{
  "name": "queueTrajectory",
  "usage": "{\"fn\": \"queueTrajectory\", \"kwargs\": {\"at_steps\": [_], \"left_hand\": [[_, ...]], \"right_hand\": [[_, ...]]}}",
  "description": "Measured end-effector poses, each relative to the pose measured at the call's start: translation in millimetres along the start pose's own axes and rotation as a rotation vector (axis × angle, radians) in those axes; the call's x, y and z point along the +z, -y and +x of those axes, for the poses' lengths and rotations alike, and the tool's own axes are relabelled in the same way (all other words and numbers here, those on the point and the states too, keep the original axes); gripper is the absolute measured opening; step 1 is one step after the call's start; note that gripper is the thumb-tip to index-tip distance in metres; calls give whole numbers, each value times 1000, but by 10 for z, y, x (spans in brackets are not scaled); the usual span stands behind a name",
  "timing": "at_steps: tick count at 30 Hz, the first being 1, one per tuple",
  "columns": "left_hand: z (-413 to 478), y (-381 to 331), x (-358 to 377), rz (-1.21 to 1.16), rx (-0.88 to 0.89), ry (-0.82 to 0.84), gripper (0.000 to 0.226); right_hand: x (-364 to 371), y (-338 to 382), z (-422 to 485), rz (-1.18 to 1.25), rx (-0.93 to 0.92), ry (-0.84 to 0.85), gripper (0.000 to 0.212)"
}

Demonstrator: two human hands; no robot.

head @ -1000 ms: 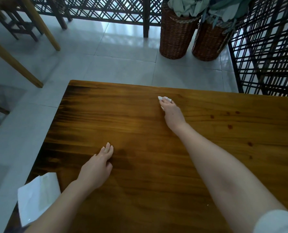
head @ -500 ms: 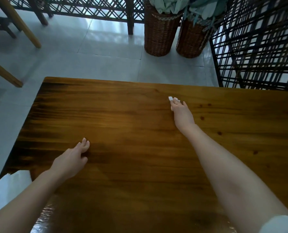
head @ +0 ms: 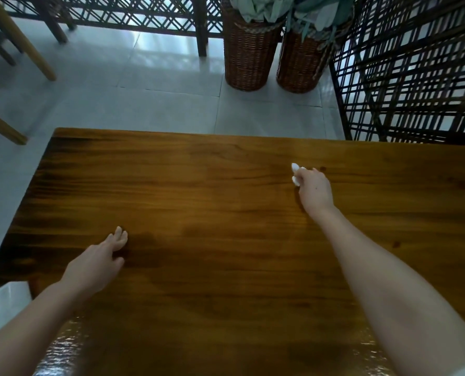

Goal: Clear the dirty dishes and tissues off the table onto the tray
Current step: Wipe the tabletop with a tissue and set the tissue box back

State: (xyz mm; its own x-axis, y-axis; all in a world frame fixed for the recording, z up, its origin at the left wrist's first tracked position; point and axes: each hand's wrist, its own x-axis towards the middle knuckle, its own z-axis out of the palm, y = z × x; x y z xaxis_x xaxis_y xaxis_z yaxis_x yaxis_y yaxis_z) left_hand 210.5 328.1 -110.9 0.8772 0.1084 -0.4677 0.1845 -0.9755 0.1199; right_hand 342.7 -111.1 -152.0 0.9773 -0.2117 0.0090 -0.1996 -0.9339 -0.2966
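1. Near-left corner of the glossy brown wooden table (head: 226,294): a flat white sheet (head: 6,302) lies here. I cannot tell whether it is paper or tissue. It is partly hidden by the left forearm.
2. Toward the left edge: the left hand (head: 98,260) is palm down, fingers straight and close together, gripping nothing. I cannot confirm contact with the tabletop from here.
3. Toward the far edge, right of centre: the right hand (head: 314,189) is reached out, fingers curled over a small crumpled white tissue (head: 296,173). The wad pokes out past the fingertips and sits against the tabletop.
4. Beyond the far edge: pale tiled floor (head: 144,104).
5. Two tall brown wicker baskets (head: 246,50) stand side by side, stuffed with something green.
6. Dark lattice screens (head: 416,77) stand behind the baskets and to the right. Light wooden legs (head: 22,42) are at far left.
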Motion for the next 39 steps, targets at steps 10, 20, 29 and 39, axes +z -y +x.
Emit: {"fn": "queueTrajectory", "kwargs": {"at_steps": [10,20,29,39], "left_hand": [[8,-20,9,20,-9,-5,63],[-92,-264,-31,-10,-33,-53,58],[-28,-1107,-44,-84,182,-106,58],[75,-2033,135,-42,346,-81,59]], "right_hand": [[54,196,101,-27,-235,36,41],[-319,-546,277,79,143,-75,25],[-42,131,71,95,-152,-25,24],[-20,234,52,-4,-517,-69,19]]}}
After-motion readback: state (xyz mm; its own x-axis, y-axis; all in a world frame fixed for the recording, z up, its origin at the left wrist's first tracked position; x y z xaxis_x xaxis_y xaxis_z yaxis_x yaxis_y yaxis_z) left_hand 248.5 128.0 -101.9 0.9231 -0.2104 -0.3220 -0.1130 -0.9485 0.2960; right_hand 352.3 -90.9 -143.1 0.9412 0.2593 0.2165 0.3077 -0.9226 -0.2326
